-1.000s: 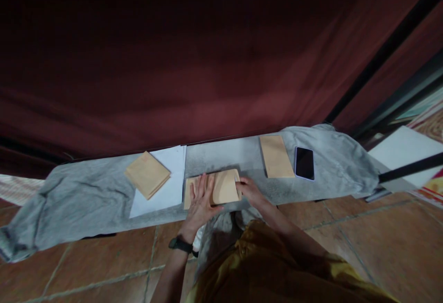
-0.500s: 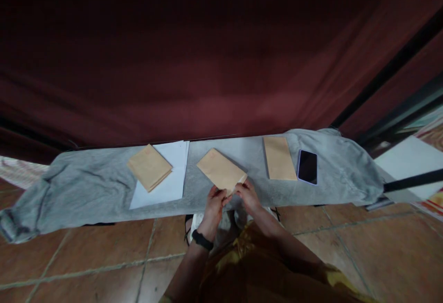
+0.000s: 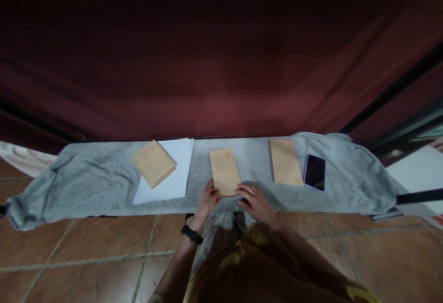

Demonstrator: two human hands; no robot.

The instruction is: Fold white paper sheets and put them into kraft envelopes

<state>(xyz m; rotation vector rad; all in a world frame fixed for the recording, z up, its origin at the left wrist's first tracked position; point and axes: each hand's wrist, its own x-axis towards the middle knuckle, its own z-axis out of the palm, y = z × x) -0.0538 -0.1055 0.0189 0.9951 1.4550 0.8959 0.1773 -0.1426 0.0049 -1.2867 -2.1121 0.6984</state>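
Note:
A tan paper envelope [image 3: 226, 169] with a small reddish mark near its top right corner lies before me, its short edge toward my body. My left hand [image 3: 208, 197] grips the lower left corner, thumb on top. At the lower right corner, my right hand [image 3: 254, 200] touches the envelope with its fingertips, its fingers stretched out. To the right lies another tan envelope [image 3: 286, 162]. A small stack of tan envelopes [image 3: 153, 162] rests at an angle on white paper sheets [image 3: 180, 174] at the left.
A phone [image 3: 315, 172] with a purple edge lies at the right. Everything sits on a narrow surface under a grey cloth [image 3: 104, 174]. Behind it hangs a dark red curtain [image 3: 221, 86]. Below is a tiled floor [image 3: 114, 243].
The envelope in my hands has turned from slanting to nearly upright in view. Its lower end, earlier pinched by both hands with white showing, now lies flat. My right hand has spread out.

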